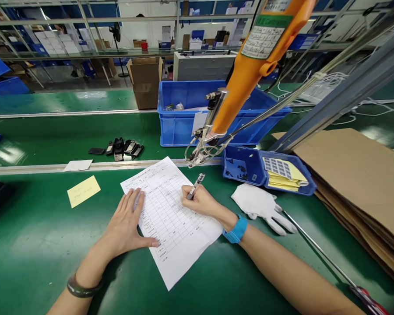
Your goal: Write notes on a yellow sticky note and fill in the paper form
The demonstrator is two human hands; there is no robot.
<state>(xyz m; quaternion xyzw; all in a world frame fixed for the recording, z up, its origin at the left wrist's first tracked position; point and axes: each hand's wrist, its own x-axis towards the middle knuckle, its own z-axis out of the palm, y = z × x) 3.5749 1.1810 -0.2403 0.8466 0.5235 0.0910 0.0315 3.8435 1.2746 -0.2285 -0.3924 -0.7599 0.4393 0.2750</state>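
A printed form (180,245) with a ruled grid lies at a slant on the green bench. My right hand (200,201) is closed around a pen (196,186), resting on the form's upper right part; the pen's tip is hidden by my fingers. My left hand (130,225) lies flat on the form's left edge, fingers spread and thumb stretched out. To the left is a yellow note (83,191) with faint handwriting. A white glove (261,205) lies beside my right wrist, with a long-shafted screwdriver (328,258) next to it.
An orange power screwdriver (246,83) hangs over the bench. Behind it stands a large blue crate (175,129). Small blue bins (241,153) hold dark screws and yellow papers. Flattened cardboard (364,175) is stacked at right. Several small black parts (118,146) lie beyond the metal strip.
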